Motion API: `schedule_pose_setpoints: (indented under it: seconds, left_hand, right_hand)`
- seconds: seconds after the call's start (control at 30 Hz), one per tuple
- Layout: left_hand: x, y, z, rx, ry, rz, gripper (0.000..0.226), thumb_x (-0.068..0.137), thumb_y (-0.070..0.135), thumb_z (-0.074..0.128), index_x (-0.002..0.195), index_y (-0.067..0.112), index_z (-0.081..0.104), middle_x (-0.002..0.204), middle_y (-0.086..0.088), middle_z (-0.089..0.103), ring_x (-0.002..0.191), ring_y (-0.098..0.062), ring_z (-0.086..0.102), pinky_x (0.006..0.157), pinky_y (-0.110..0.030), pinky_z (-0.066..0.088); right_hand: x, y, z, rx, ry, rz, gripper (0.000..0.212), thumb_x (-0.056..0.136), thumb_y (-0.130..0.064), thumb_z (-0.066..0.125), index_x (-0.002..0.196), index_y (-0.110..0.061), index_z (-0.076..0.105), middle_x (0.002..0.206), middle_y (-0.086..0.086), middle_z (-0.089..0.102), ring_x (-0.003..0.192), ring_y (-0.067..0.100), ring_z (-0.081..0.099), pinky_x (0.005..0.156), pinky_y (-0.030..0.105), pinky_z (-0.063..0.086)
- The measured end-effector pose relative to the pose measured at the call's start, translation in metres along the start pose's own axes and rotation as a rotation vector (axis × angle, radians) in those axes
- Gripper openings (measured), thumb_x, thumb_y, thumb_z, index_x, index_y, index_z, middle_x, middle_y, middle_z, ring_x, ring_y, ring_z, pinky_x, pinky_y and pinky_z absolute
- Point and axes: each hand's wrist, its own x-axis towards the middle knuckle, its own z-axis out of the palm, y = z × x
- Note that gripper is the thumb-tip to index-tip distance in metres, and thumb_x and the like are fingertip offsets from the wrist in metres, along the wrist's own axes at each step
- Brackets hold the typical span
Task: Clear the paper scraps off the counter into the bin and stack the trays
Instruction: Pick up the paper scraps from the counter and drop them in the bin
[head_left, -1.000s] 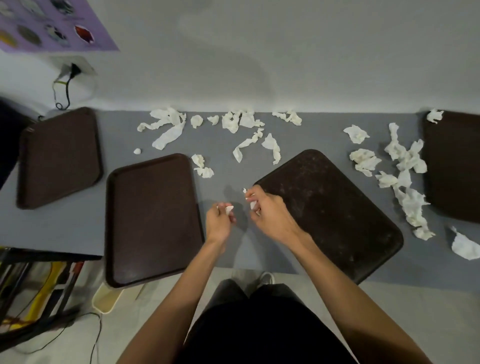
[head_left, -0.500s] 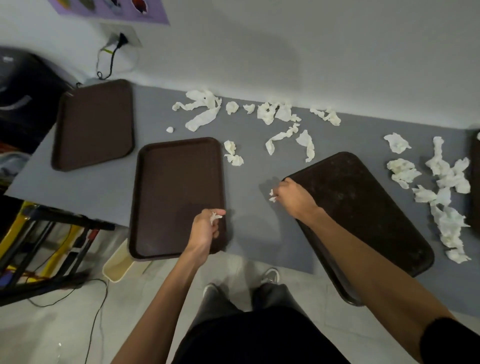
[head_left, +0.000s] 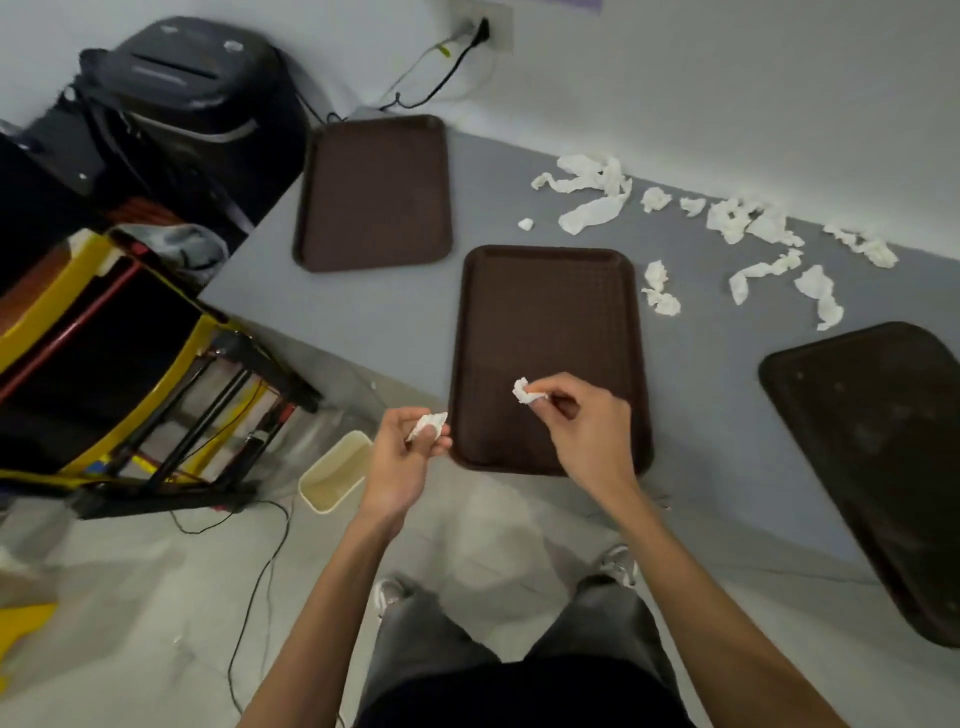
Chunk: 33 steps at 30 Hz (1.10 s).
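Centre frame: left hand (head_left: 405, 457) pinches a paper scrap (head_left: 428, 423) just right of the cream bin (head_left: 335, 473) on the floor | right hand (head_left: 587, 426) pinches a second scrap (head_left: 527, 391) over the middle tray (head_left: 545, 312) | loose scraps (head_left: 597, 192) litter the counter (head_left: 363, 312), upper right

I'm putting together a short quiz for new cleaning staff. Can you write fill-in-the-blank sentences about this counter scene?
1. The left hand and right hand hold ___ scraps between them.
2. The right hand is over the ___ of three trays.
3. The bin stands on the ___.
Missing words: two; middle; floor.
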Motion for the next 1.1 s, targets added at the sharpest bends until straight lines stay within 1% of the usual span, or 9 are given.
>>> schedule_pose_setpoints:
  seconds: [0.13, 0.2, 0.4, 0.6, 0.7, 0.8, 0.97, 1.03, 1.1]
  left_hand:
    - [0.018, -0.034, -0.114, 0.058, 0.081, -0.049, 0.016, 0.103, 0.010, 0.063, 0.116, 0.002, 0.061, 0.104, -0.013, 0.076, 0.084, -0.011, 0.076, 0.082, -0.028, 0.062]
    - [0.024, -0.051, -0.165, 0.122, 0.118, -0.095, 0.017, 0.100, 0.012, 0.069, 0.113, 0.002, 0.066, 0.097, -0.009, 0.079, 0.081, -0.011, 0.076, 0.078, -0.029, 0.062]
    - [0.050, -0.106, -0.261, 0.158, 0.247, -0.168, 0.009, 0.096, 0.020, 0.074, 0.104, 0.020, 0.078, 0.086, 0.000, 0.078, 0.078, -0.014, 0.075, 0.080, -0.037, 0.063]
    - [0.112, -0.210, -0.294, 0.223, 0.388, -0.300, 0.016, 0.090, 0.031, 0.081, 0.098, 0.023, 0.069, 0.075, 0.003, 0.077, 0.068, -0.015, 0.075, 0.071, -0.040, 0.064]
    - [0.151, -0.282, -0.299, 0.248, 0.407, -0.347, 0.013, 0.092, 0.026, 0.078, 0.089, 0.025, 0.066, 0.070, 0.004, 0.076, 0.069, -0.018, 0.075, 0.068, -0.039, 0.060]
    - [0.197, -0.356, -0.300, 0.287, 0.397, -0.372, 0.014, 0.091, 0.018, 0.080, 0.088, 0.023, 0.068, 0.072, 0.001, 0.076, 0.066, -0.016, 0.074, 0.065, -0.039, 0.061]
    - [0.278, -0.467, -0.293, 0.379, 0.407, -0.362, 0.009, 0.089, 0.018, 0.078, 0.090, 0.023, 0.070, 0.084, -0.001, 0.077, 0.075, -0.017, 0.073, 0.073, -0.035, 0.061]
    - [0.308, -0.506, -0.286, 0.420, 0.387, -0.364, 0.008, 0.090, 0.017, 0.074, 0.094, 0.023, 0.070, 0.090, -0.003, 0.077, 0.081, -0.022, 0.074, 0.075, -0.033, 0.060]
    - [0.331, -0.535, -0.278, 0.481, 0.315, -0.391, 0.018, 0.092, 0.017, 0.071, 0.110, 0.021, 0.071, 0.106, -0.009, 0.077, 0.095, -0.029, 0.074, 0.080, -0.033, 0.059]
  right_hand:
    - [-0.033, -0.040, 0.116, 0.078, -0.050, 0.037, 0.021, 0.090, -0.012, 0.080, 0.099, -0.031, 0.082, 0.097, -0.018, 0.078, 0.089, 0.003, 0.073, 0.087, 0.022, 0.058]
    - [-0.049, -0.048, 0.173, 0.106, -0.109, 0.085, 0.022, 0.090, -0.011, 0.079, 0.100, -0.031, 0.083, 0.096, -0.018, 0.078, 0.088, 0.002, 0.074, 0.087, 0.027, 0.060]
    - [-0.071, -0.036, 0.307, 0.088, -0.279, 0.238, 0.017, 0.090, -0.015, 0.082, 0.100, -0.029, 0.078, 0.091, -0.017, 0.078, 0.087, -0.003, 0.073, 0.086, 0.023, 0.060]
    - [-0.048, 0.035, 0.428, -0.038, -0.365, 0.316, 0.024, 0.092, -0.013, 0.080, 0.088, -0.029, 0.062, 0.083, -0.014, 0.072, 0.079, -0.003, 0.069, 0.070, 0.009, 0.051]
    - [-0.031, 0.095, 0.493, -0.115, -0.418, 0.301, 0.032, 0.093, -0.007, 0.074, 0.081, -0.032, 0.057, 0.078, -0.011, 0.070, 0.075, 0.002, 0.069, 0.069, 0.021, 0.057]
    - [-0.005, 0.152, 0.557, -0.197, -0.474, 0.286, 0.020, 0.097, -0.009, 0.067, 0.086, -0.025, 0.061, 0.081, -0.004, 0.070, 0.075, 0.010, 0.068, 0.069, 0.026, 0.058]
    - [0.040, 0.236, 0.650, -0.312, -0.522, 0.203, 0.021, 0.099, -0.006, 0.055, 0.087, -0.022, 0.060, 0.089, 0.004, 0.071, 0.081, 0.023, 0.069, 0.067, 0.033, 0.056]
    - [0.052, 0.266, 0.678, -0.351, -0.571, 0.184, 0.020, 0.101, -0.006, 0.050, 0.095, -0.021, 0.063, 0.101, 0.007, 0.072, 0.089, 0.023, 0.069, 0.074, 0.032, 0.057]
    - [0.060, 0.288, 0.698, -0.402, -0.649, 0.180, 0.028, 0.102, -0.006, 0.049, 0.117, -0.023, 0.066, 0.120, 0.012, 0.068, 0.104, 0.030, 0.070, 0.088, 0.037, 0.060]
